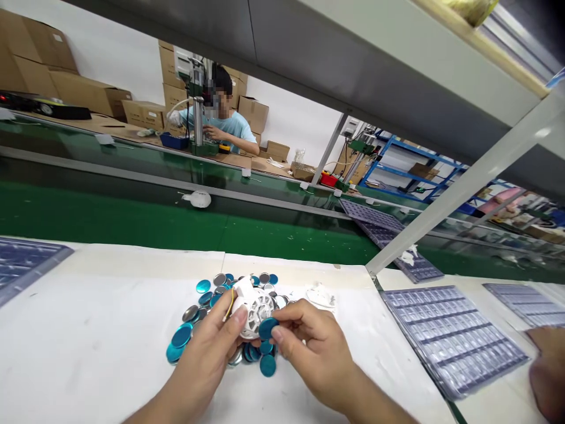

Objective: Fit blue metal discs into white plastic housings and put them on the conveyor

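My left hand (pixel 216 341) is closed around a white round plastic housing (pixel 255 309) with a spoked, fan-like face and a yellow wire at its left side. Between the thumb and fingers of my right hand (pixel 315 347) is a blue disc (pixel 268 328), pinched at its edge. The disc overlaps the lower right of the housing's face; whether they touch I cannot tell. Under and around both hands lies a loose pile of blue and silver discs (pixel 182 335) on the white table covering (pixel 110 353).
White plastic parts (pixel 321 296) lie right of the pile. Clear-purple trays (pixel 457 338) rest at right, another tray (pixel 30 265) at left. Beyond runs a green conveyor (pixel 132 215) carrying a white part (pixel 198 199). A slanted post (pixel 445 200) and overhead shelf (pixel 309 65) frame the view. A co-worker (pixel 233 126) sits opposite.
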{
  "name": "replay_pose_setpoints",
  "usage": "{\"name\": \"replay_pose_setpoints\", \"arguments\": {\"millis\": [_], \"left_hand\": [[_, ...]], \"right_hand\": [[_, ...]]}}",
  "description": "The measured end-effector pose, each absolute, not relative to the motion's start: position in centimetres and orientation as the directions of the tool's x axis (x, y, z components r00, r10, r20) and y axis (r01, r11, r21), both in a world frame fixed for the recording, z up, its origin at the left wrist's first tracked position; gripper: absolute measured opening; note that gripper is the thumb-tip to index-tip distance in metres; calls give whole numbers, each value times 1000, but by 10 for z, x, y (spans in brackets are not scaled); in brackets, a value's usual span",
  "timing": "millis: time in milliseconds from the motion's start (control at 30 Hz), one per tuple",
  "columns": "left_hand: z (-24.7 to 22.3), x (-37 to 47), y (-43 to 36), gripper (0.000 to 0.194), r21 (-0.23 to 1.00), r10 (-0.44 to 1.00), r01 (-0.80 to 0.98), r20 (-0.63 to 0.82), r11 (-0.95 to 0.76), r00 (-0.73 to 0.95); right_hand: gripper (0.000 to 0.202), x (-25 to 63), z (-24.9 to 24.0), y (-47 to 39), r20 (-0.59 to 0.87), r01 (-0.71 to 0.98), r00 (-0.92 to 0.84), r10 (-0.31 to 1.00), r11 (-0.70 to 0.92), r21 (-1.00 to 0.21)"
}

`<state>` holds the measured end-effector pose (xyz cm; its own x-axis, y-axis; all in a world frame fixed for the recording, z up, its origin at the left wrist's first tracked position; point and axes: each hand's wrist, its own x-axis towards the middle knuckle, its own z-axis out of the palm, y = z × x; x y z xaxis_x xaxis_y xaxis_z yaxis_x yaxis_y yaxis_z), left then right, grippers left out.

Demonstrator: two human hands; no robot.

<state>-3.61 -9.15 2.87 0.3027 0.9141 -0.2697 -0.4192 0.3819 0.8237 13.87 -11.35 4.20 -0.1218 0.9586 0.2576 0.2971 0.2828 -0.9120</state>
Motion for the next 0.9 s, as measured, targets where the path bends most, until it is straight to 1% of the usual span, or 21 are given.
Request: {"name": "replay_pose_setpoints", "arguments": {"millis": [100,167,233,367,500,533,600,667,700,733,800,867,900], "left_hand": [[20,-39,-88,57,894,916,-309,-215,324,338],[16,-41,-86,55,926,916,-253,-177,279,360],[16,-42,-86,56,937,917,-231,-164,260,365],[19,-40,-91,61,928,924,-246,-193,281,330],[21,-36,-96,66,947,946,-180,-222,268,238],[21,-35,-96,67,951,945,-161,-221,263,240],[23,-34,-96,59,960,942,-131,-207,248,264],[24,-34,-97,50,963,943,-127,-196,237,271],[24,-34,-98,49,959,941,-147,-195,242,276],[25,-34,-99,51,950,937,-182,-193,252,293],[26,-35,-105,57,916,920,-267,-202,299,337],[29,-33,-112,63,871,906,-335,-241,360,347],[30,-32,-116,67,847,904,-364,-271,387,330]], "right_hand": [[12,137,40,-111,331,360,-112,937,349,-865],[12,138,40,-109,346,389,-103,933,358,-849],[13,139,40,-109,341,403,-99,935,351,-846],[13,139,40,-110,304,382,-99,947,319,-868],[9,138,41,-111,219,413,-84,972,234,-880],[8,138,42,-111,176,411,-78,981,192,-891],[11,139,41,-110,57,380,-80,995,83,-921],[23,140,41,-109,-49,297,-94,994,-19,-955],[33,140,41,-108,-78,233,-107,991,-51,-971],[42,139,41,-109,-94,153,-137,986,-72,-986],[58,133,43,-111,-108,-51,-269,957,-126,-991],[65,125,44,-116,-90,-242,-414,906,-205,-948],[65,120,45,-118,-72,-309,-452,889,-231,-922]]}}
